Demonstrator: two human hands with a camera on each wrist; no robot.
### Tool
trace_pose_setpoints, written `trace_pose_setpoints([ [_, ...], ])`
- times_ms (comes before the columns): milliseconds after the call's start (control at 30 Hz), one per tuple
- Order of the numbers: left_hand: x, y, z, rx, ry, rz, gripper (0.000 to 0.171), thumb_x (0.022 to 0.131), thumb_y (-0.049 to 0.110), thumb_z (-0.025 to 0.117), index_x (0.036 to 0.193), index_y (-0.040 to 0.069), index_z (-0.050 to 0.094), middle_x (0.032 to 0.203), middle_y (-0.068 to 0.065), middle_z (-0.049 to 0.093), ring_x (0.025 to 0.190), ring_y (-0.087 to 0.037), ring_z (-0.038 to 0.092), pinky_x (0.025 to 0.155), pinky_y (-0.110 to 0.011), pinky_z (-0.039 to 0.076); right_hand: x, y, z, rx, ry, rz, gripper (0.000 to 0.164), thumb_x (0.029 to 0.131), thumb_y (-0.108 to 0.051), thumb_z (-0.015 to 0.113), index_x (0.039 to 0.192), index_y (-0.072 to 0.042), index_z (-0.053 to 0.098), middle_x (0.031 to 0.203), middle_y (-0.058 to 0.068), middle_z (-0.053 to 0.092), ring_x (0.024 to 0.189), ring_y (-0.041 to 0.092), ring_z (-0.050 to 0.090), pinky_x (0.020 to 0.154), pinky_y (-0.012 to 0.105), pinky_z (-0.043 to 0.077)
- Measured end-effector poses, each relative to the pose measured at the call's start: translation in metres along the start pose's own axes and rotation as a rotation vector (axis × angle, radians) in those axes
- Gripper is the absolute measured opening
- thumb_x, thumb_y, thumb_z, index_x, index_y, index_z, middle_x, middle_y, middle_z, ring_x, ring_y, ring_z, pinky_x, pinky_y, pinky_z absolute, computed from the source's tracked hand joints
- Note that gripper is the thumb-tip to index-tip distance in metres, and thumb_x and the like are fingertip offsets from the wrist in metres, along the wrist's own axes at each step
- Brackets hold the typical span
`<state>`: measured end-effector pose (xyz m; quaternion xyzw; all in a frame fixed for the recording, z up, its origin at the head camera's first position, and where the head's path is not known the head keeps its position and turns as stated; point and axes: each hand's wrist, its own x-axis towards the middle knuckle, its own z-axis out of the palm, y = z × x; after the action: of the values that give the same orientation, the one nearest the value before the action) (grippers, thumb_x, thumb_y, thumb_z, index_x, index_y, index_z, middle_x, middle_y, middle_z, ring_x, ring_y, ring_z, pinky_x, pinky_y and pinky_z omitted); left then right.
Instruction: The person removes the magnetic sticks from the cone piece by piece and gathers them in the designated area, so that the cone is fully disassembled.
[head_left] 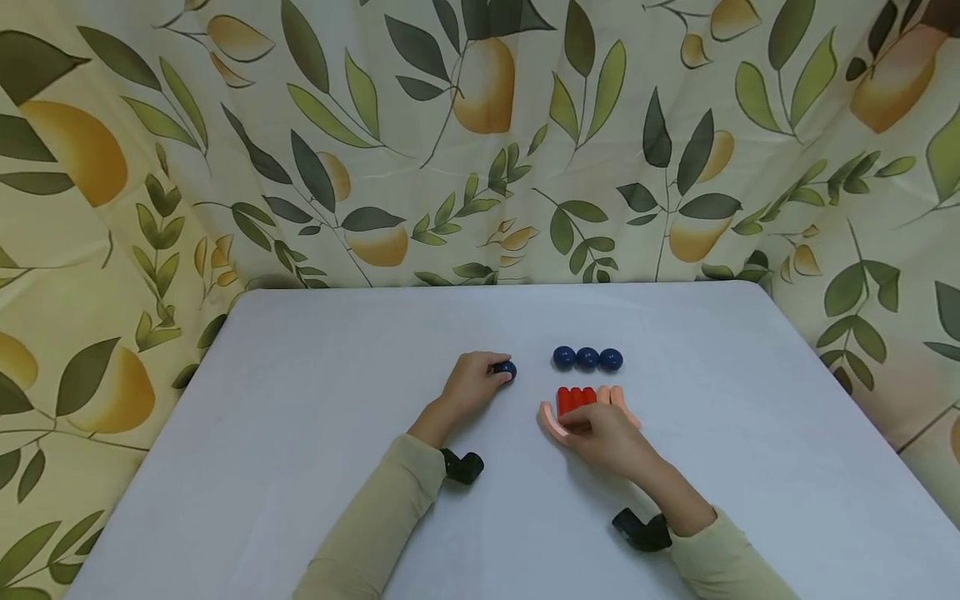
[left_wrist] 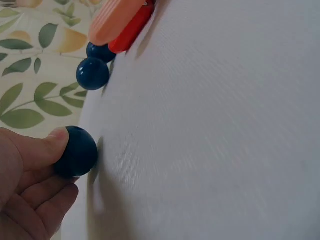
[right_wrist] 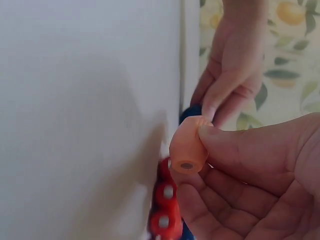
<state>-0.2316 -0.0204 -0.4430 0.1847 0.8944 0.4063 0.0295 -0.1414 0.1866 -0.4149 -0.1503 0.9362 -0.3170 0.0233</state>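
My left hand [head_left: 471, 387] pinches a dark blue ball [head_left: 507, 370] between thumb and fingers, low over the table. In the left wrist view the thumb lies on top of that ball [left_wrist: 77, 152]. With its thumb and fingers, my right hand [head_left: 609, 437] grips a curved peach rod [head_left: 550, 423]. A round grey spot marks the near end of this rod [right_wrist: 189, 145] in the right wrist view. Just behind the right hand lie several red rods [head_left: 576, 398], grey spots on their ends, and more curved peach rods [head_left: 617, 395], partly hidden by that hand.
Three more dark blue balls [head_left: 588, 359] sit in a row behind the rods. All of this is on a white-covered table [head_left: 315, 375]. A curtain [head_left: 480, 183] with a leaf and fruit print hangs along the table's back edge and sides.
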Motion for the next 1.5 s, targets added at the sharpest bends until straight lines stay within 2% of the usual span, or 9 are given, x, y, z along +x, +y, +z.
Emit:
trace_pose_setpoints([
  [167,0.012,0.006,0.009,0.001,-0.002,0.000,0.033,0.088,0.012,0.063,0.119,0.002,0.061,0.117,-0.010,0.061,0.113,-0.020,0.053,0.093,-0.032,0.041,-0.004,0.013,-0.017,0.020,0.018,0.001,0.018,0.077,0.000,0.070,0.094,0.005,0.071,0.086,0.009,0.068,0.080,0.024,0.059,0.070,0.035,0.052],
  [333,0.024,0.007,0.023,-0.035,0.027,0.004,0.033,0.088,0.014,0.063,0.119,0.003,0.062,0.117,-0.009,0.061,0.113,-0.019,0.053,0.094,-0.029,0.040,-0.004,0.025,-0.034,0.025,0.024,0.071,0.022,0.078,-0.001,0.070,0.097,0.010,0.067,0.087,0.013,0.067,0.081,0.026,0.062,0.071,0.037,0.052],
  [533,0.031,0.007,0.035,-0.121,0.081,-0.027,0.033,0.089,0.014,0.062,0.120,0.004,0.060,0.119,-0.007,0.060,0.113,-0.016,0.052,0.094,-0.028,0.039,0.000,0.034,-0.050,0.045,-0.002,0.138,0.027,0.081,-0.002,0.067,0.104,0.013,0.063,0.091,0.017,0.066,0.080,0.026,0.062,0.067,0.034,0.053],
  [667,0.035,0.009,0.038,-0.147,0.092,-0.033,0.034,0.089,0.013,0.061,0.122,0.003,0.059,0.121,-0.007,0.059,0.113,-0.016,0.051,0.094,-0.028,0.040,0.000,0.038,-0.058,0.038,-0.002,0.175,0.027,0.082,-0.005,0.065,0.104,0.012,0.064,0.092,0.017,0.066,0.082,0.028,0.062,0.068,0.037,0.053],
  [933,0.042,0.015,0.042,-0.114,0.072,-0.053,0.035,0.092,0.014,0.058,0.125,0.004,0.057,0.123,-0.006,0.058,0.114,-0.015,0.051,0.095,-0.028,0.039,0.000,0.051,-0.066,-0.009,-0.017,0.230,0.023,0.082,-0.004,0.064,0.100,0.010,0.065,0.088,0.015,0.065,0.079,0.025,0.059,0.070,0.040,0.051],
  [1233,0.043,0.018,0.044,-0.082,0.061,-0.043,0.036,0.092,0.015,0.056,0.126,0.004,0.055,0.125,-0.007,0.056,0.117,-0.016,0.049,0.096,-0.028,0.038,0.001,0.065,-0.068,-0.016,-0.080,0.327,0.025,0.082,-0.006,0.065,0.102,0.010,0.064,0.090,0.016,0.064,0.079,0.025,0.057,0.069,0.040,0.050],
  [1500,0.043,0.022,0.047,-0.073,0.052,-0.046,0.037,0.093,0.017,0.056,0.128,0.005,0.055,0.127,-0.006,0.055,0.119,-0.015,0.047,0.097,-0.027,0.037,-0.001,0.072,-0.068,-0.011,-0.081,0.334,0.027,0.082,-0.008,0.066,0.102,0.011,0.064,0.090,0.017,0.064,0.079,0.026,0.057,0.069,0.042,0.050],
])
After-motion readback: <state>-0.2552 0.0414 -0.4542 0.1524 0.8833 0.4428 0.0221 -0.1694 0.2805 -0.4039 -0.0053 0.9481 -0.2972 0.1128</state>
